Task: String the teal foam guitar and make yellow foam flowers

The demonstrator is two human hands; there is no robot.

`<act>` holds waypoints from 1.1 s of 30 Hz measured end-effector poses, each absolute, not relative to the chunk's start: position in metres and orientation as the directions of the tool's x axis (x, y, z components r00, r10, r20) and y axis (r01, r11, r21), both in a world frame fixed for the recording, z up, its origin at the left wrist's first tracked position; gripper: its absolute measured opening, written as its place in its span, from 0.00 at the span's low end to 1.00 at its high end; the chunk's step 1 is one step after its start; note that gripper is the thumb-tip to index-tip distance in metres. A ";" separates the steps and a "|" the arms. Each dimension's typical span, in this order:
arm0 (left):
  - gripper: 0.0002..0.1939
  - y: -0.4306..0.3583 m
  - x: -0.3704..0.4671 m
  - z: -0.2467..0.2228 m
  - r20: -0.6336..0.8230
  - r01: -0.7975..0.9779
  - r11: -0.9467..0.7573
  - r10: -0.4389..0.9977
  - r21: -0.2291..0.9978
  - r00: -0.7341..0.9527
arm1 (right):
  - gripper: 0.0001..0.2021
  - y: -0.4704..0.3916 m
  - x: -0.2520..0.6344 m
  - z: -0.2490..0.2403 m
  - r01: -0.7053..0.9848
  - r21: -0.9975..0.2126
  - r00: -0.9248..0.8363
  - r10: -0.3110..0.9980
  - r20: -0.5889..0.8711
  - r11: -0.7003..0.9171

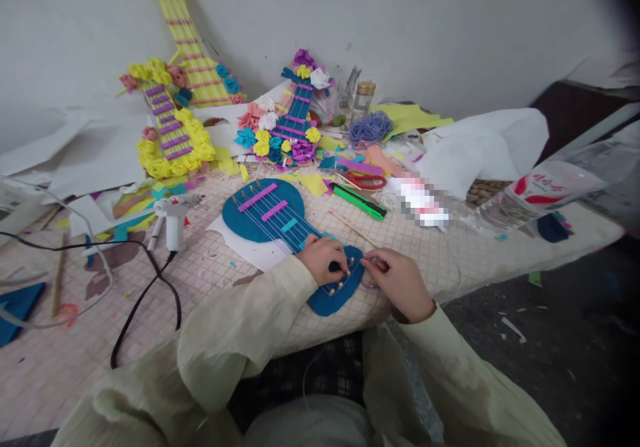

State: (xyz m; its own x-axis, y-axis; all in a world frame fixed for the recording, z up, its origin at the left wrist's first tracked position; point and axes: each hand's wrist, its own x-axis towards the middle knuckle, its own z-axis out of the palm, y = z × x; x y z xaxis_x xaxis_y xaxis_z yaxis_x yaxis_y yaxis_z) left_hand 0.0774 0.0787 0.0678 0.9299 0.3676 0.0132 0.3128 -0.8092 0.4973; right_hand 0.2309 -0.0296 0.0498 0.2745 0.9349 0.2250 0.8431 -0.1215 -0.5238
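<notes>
A blue paper guitar with purple and turquoise strips and thin pale strings lies on the table in front of me. My left hand rests over its near end, fingers bent down among small round pegs. Those fingers are closed, and what they pinch, if anything, is too small to name. Just right of that end, my right hand has thumb and forefinger pinched together at the guitar's edge. Whatever is between them I cannot make out. White paper lies partly under the guitar.
A white glue gun and its black cord lie left. Beyond the guitar are a green utility knife, red-handled scissors and a thin stick. Flower-trimmed paper guitars lean behind. A plastic bottle lies at right.
</notes>
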 end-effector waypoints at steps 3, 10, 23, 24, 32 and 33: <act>0.04 0.079 0.077 0.066 0.022 0.310 -0.809 0.370 0.499 0.929 | 0.09 -0.018 0.234 0.056 0.868 -0.489 0.199 0.960 0.195 -0.081; 0.04 0.079 0.077 0.067 0.024 0.306 -0.812 0.365 0.497 0.931 | 0.06 0.010 0.237 0.072 0.851 -0.526 0.034 0.998 0.055 0.000; 0.08 0.079 0.075 0.065 0.140 0.271 -0.835 0.377 0.480 0.916 | 0.07 0.024 0.242 0.075 0.758 -0.652 -0.081 0.991 -0.111 -0.012; 0.09 0.079 0.075 0.064 0.149 0.268 -0.833 0.380 0.484 0.913 | 0.07 0.024 0.242 0.075 0.754 -0.657 -0.083 0.990 -0.113 -0.012; 0.06 0.082 0.076 0.058 0.177 0.225 -0.833 0.356 0.506 0.918 | 0.08 0.026 0.242 0.080 0.721 -0.691 -0.089 0.984 -0.157 -0.045; 0.05 0.082 0.077 0.058 0.177 0.221 -0.833 0.351 0.507 0.919 | 0.08 0.027 0.242 0.080 0.713 -0.699 -0.091 0.982 -0.168 -0.054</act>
State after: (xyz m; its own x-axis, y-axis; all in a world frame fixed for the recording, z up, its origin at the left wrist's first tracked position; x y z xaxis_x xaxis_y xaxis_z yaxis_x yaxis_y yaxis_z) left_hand 0.0768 0.0822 0.0585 0.9194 0.3513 0.1769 0.2207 -0.8330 0.5074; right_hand 0.2420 0.0265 0.0800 -0.0906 0.9815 -0.1684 0.7134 -0.0540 -0.6987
